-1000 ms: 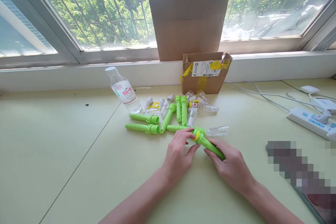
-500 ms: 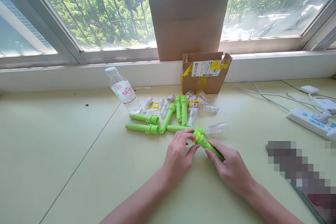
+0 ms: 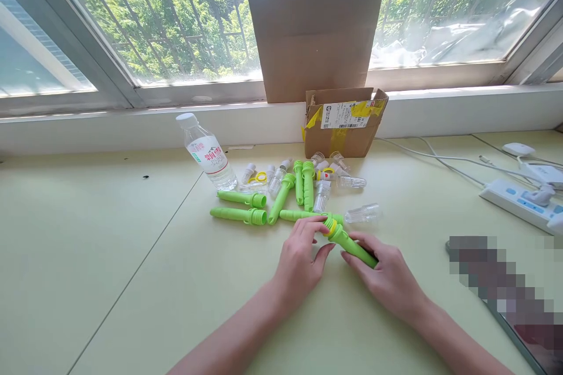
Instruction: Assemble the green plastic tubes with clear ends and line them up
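My right hand [image 3: 389, 269] is closed around the lower part of a green plastic tube [image 3: 352, 246] with a threaded neck. A yellow ring [image 3: 331, 228] sits around that neck, tilted up to the left. At the ring my left hand [image 3: 299, 252] has its fingers curled, with the index fingertip against it and the thumb below. Just behind lies another green tube [image 3: 299, 215], partly hidden by my left fingers. A clear ribbed plastic cap [image 3: 363, 213] rests to the right of it.
Several more green tubes [image 3: 237, 215], clear caps [image 3: 322, 196] and loose yellow rings [image 3: 261, 176] lie farther back. A water bottle [image 3: 206, 152] and a cardboard box [image 3: 336, 140] stand behind them. On the right are a power strip [image 3: 519, 205], cables and a dark, partly blurred-out object [image 3: 505, 316].
The green tube in my right hand has shifted slightly, and my right fingers have moved a little along it. My left hand stays at the yellow ring.
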`<act>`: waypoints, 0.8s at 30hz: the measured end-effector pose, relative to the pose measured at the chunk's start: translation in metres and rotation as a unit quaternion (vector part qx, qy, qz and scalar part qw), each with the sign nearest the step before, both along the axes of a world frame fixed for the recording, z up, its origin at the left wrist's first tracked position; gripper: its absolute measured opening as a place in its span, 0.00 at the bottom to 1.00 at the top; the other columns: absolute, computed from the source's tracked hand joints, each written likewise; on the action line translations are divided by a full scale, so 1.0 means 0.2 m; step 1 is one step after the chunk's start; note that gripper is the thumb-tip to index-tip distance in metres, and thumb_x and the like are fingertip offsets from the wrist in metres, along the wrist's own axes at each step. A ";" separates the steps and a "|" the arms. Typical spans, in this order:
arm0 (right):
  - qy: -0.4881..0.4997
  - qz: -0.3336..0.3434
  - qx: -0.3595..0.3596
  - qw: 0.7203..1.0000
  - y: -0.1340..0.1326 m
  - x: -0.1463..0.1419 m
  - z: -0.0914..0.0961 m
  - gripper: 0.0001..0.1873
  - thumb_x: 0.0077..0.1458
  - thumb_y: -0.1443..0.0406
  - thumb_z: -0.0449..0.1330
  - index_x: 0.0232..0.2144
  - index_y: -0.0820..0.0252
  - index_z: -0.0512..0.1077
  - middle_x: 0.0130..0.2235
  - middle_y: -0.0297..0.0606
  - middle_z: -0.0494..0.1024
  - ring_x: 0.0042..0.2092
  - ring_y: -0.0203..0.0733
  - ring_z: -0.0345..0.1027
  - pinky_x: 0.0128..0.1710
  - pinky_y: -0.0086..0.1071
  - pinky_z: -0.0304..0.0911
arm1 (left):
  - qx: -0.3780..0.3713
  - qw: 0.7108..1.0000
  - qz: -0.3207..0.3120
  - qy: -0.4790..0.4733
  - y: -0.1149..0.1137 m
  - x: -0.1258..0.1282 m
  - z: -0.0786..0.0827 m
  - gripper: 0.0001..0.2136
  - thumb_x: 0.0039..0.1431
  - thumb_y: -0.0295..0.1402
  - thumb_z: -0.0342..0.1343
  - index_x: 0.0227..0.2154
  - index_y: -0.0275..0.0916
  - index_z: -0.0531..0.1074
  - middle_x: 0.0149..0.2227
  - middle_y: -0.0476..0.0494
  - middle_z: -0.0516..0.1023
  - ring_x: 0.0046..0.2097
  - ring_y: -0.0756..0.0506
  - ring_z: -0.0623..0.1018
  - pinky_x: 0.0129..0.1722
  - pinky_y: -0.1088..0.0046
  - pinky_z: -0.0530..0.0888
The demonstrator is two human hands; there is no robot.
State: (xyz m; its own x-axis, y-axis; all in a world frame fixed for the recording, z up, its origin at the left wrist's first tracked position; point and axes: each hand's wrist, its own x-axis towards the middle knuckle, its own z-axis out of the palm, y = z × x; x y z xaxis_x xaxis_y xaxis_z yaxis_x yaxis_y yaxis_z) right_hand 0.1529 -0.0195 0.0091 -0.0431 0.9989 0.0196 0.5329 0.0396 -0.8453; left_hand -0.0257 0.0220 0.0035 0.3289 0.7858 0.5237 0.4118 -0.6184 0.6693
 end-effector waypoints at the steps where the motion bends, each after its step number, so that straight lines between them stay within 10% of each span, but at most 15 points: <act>1: 0.007 0.000 -0.006 1.000 0.00 0.00 0.00 0.14 0.56 0.58 0.56 0.44 0.55 0.70 0.33 0.35 0.77 0.32 0.42 0.68 0.31 0.33 0.61 | 0.003 1.000 0.000 -0.001 0.00 0.00 0.00 0.08 0.57 0.26 0.55 0.38 0.41 0.65 0.48 0.42 0.73 0.49 0.46 0.72 0.37 0.71 0.75; 24: 0.042 0.056 -0.036 0.997 -0.02 -0.01 0.05 0.19 0.62 0.54 0.49 0.30 0.60 0.70 0.25 0.32 0.66 0.26 0.34 0.53 0.24 0.30 0.47 | -0.034 0.999 -0.016 -0.014 -0.02 0.00 0.03 0.08 0.57 0.30 0.56 0.38 0.40 0.63 0.50 0.41 0.72 0.48 0.46 0.75 0.39 0.70 0.75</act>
